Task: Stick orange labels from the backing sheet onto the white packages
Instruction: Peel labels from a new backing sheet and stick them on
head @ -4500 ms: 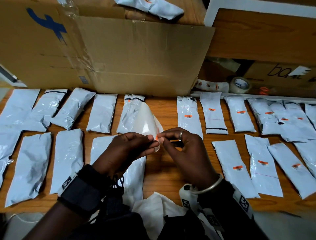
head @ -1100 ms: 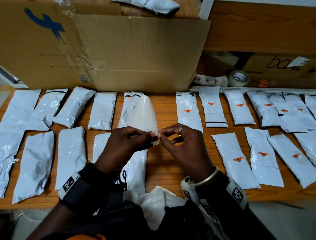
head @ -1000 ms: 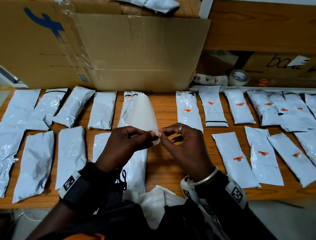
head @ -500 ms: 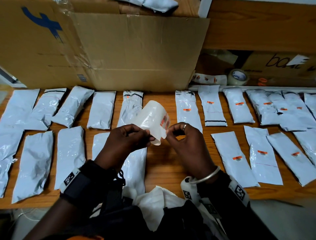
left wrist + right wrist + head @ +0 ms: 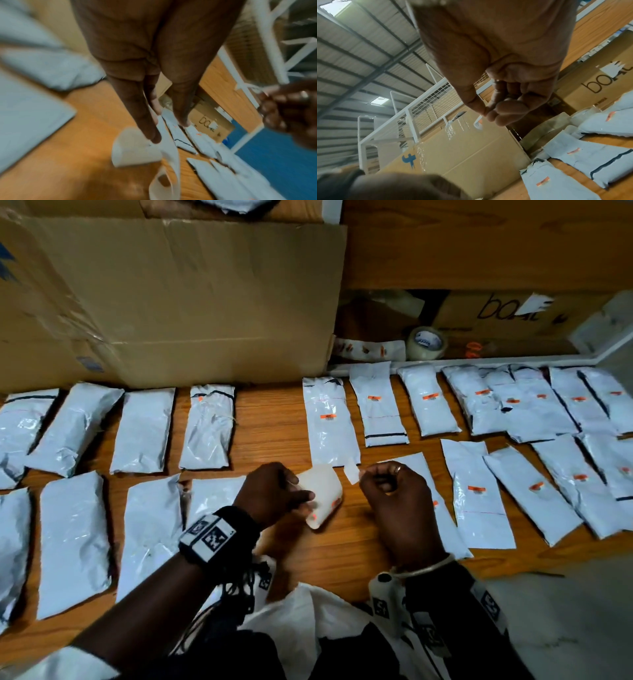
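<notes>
The backing sheet [image 5: 320, 494], white and curled, is held above the counter's near-middle. One peeled label [image 5: 351, 474] is pinched just right of it, apart. White packages [image 5: 142, 433] are laid flat in two rows; only those toward the right edge carry orange labels [image 5: 476, 489].

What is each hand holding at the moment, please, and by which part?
The left hand grips the curled backing sheet by its near edge. The right hand pinches a peeled label by one end, between thumb and fingertip.
</notes>
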Demonstrator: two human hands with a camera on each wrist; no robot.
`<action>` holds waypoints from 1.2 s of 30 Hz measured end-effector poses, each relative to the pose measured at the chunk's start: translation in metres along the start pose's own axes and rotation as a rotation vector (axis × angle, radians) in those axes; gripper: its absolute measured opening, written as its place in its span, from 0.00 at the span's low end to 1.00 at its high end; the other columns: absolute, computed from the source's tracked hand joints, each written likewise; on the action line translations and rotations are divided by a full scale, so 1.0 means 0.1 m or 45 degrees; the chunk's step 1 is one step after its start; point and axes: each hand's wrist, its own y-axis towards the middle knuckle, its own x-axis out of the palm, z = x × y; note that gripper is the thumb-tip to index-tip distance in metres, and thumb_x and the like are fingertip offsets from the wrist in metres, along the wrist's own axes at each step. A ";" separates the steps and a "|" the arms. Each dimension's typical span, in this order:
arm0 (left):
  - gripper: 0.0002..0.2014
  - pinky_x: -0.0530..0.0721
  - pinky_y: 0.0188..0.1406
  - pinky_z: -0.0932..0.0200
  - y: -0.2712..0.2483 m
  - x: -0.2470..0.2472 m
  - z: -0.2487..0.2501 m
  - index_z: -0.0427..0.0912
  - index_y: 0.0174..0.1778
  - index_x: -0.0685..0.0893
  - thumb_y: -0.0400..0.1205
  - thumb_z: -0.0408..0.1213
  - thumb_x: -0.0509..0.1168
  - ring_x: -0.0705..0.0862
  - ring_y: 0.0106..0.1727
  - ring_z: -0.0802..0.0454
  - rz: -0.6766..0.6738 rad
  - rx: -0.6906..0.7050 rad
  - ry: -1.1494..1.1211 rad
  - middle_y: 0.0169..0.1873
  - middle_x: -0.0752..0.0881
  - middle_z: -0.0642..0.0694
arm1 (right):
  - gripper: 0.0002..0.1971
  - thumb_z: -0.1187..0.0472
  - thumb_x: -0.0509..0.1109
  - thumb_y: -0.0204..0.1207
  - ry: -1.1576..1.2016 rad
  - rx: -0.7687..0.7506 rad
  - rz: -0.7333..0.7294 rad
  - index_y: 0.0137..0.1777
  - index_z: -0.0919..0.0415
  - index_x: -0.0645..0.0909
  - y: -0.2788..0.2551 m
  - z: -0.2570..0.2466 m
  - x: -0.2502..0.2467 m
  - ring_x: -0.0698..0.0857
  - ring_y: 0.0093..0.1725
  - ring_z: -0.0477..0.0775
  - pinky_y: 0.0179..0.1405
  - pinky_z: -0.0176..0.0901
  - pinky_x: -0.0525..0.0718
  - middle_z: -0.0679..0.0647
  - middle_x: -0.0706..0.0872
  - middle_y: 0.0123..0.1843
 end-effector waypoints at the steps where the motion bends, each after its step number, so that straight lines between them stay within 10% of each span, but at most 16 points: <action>1: 0.17 0.85 0.36 0.59 -0.02 0.03 0.07 0.48 0.40 0.83 0.68 0.41 0.86 0.89 0.31 0.58 0.127 0.158 0.169 0.34 0.89 0.52 | 0.02 0.55 0.77 0.78 -0.002 0.000 0.013 0.49 0.49 0.88 0.02 0.03 -0.02 0.85 0.45 0.28 0.40 0.20 0.78 0.36 0.88 0.41; 4: 0.18 0.83 0.33 0.63 -0.27 0.12 0.33 0.52 0.41 0.80 0.69 0.45 0.86 0.86 0.38 0.56 0.129 0.644 0.229 0.38 0.84 0.56 | 0.03 0.55 0.78 0.77 -0.015 -0.007 -0.016 0.44 0.47 0.87 0.11 0.06 -0.04 0.85 0.44 0.29 0.40 0.21 0.78 0.36 0.88 0.38; 8: 0.16 0.86 0.40 0.61 -0.49 0.19 0.37 0.56 0.52 0.82 0.76 0.54 0.80 0.84 0.47 0.61 0.144 0.806 0.469 0.49 0.81 0.62 | 0.07 0.55 0.79 0.74 0.009 -0.049 -0.152 0.36 0.50 0.87 0.19 0.03 0.04 0.87 0.40 0.42 0.44 0.40 0.85 0.46 0.90 0.34; 17: 0.06 0.87 0.30 0.56 -0.88 0.09 0.07 0.48 0.51 0.91 0.83 0.45 0.74 0.86 0.38 0.61 0.732 0.615 0.464 0.45 0.85 0.56 | 0.08 0.54 0.79 0.74 0.125 -0.195 -0.548 0.35 0.54 0.88 0.14 -0.20 0.46 0.86 0.36 0.54 0.40 0.51 0.85 0.55 0.88 0.32; 23: 0.02 0.87 0.26 0.56 -1.03 -0.24 -0.19 0.47 0.43 0.93 0.79 0.40 0.79 0.91 0.36 0.56 0.902 0.338 0.045 0.41 0.91 0.54 | 0.06 0.53 0.79 0.78 0.213 -0.268 -0.716 0.41 0.51 0.91 0.07 -0.35 0.80 0.87 0.35 0.38 0.39 0.33 0.82 0.41 0.90 0.33; 27: 0.06 0.90 0.31 0.51 -0.99 -0.74 -0.40 0.43 0.43 0.95 0.77 0.42 0.78 0.92 0.35 0.46 0.726 0.022 -0.470 0.38 0.94 0.47 | 0.05 0.52 0.80 0.77 0.227 -0.108 -0.703 0.48 0.51 0.92 0.04 -0.42 1.12 0.87 0.34 0.40 0.35 0.32 0.82 0.41 0.91 0.38; 36: 0.05 0.86 0.32 0.54 -0.72 -1.58 -0.85 0.38 0.42 0.95 0.77 0.36 0.77 0.89 0.32 0.45 0.261 0.025 -0.737 0.39 0.92 0.37 | 0.06 0.60 0.80 0.78 0.330 0.270 -0.692 0.50 0.62 0.92 -0.40 -0.71 1.85 0.80 0.22 0.37 0.22 0.34 0.74 0.48 0.90 0.31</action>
